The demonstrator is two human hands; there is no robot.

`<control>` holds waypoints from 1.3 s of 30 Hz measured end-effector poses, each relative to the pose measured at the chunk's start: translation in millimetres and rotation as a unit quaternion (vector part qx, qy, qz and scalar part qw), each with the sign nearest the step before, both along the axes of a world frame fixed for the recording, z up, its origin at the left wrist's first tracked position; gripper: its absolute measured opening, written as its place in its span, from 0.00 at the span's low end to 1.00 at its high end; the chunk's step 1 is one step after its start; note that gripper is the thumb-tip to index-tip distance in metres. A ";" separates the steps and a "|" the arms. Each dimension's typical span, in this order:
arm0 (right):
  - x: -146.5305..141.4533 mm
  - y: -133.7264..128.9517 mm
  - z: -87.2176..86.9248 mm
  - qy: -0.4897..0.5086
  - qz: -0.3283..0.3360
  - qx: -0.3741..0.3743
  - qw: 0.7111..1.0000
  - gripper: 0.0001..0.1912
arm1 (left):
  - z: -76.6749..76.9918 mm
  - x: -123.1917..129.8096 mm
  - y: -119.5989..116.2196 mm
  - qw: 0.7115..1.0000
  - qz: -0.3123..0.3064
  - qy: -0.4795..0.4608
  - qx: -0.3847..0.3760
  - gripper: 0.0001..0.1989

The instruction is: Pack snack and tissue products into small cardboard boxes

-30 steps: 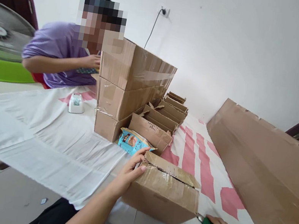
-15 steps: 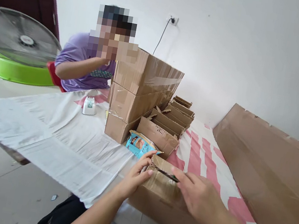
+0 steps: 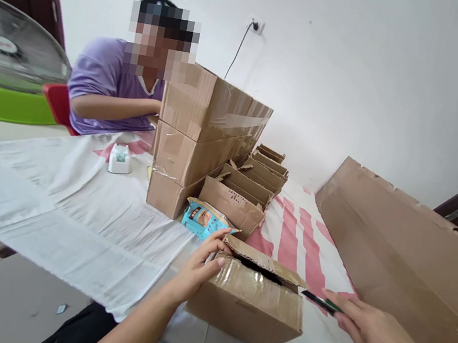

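A taped cardboard box [image 3: 246, 310] lies on the cloth-covered counter [image 3: 71, 209], a dark gap running along its top beneath a slightly raised flap [image 3: 264, 259]. At the box's left end, the left hand [image 3: 200, 262] lies with fingers spread, thumb on the top and fingertips by the flap, seemingly to steady the box. Off the box's right end, the right hand [image 3: 364, 324] grips a green-handled knife [image 3: 321, 301], its blade tip just beside the flap's corner. Beyond the box are a blue packet [image 3: 204, 220], a row of open cartons [image 3: 230, 202] and a stack of taped boxes [image 3: 176, 153]. The step in hand looks to be slitting the box open, its top seam apparently parted along most of its length. The next move seems to call for keeping the blade clear of the left hand while the flap is lifted.
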State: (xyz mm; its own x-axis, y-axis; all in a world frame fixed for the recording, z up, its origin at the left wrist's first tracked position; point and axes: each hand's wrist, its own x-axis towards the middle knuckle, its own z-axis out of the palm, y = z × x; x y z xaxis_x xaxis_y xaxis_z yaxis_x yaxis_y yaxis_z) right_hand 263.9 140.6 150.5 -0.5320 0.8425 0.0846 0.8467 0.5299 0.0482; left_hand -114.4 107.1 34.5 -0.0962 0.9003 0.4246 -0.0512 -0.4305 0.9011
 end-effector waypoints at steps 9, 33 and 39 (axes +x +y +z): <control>64.0 -0.5 -148.0 0.109 -0.112 -0.093 0.983 0.24 | -0.7 1.4 0.7 1.000 0.010 0.001 0.003 0.16; -165.9 15.5 -27.0 0.247 0.106 -0.099 0.958 0.06 | -5.9 0.4 2.5 1.000 -0.017 0.006 0.011 0.16; -158.0 9.2 -36.4 0.267 0.117 -0.062 0.955 0.07 | -4.2 2.1 4.4 1.000 -0.014 -0.005 0.014 0.16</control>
State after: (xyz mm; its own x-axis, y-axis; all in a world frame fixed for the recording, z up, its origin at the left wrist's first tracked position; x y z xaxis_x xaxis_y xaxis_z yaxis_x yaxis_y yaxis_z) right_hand 105.9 149.8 114.1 -0.6165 0.7264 0.3036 0.5903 0.6816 -0.4324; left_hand -112.3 111.4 30.3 -0.0751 0.8905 0.4487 -0.0719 -0.4536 0.8883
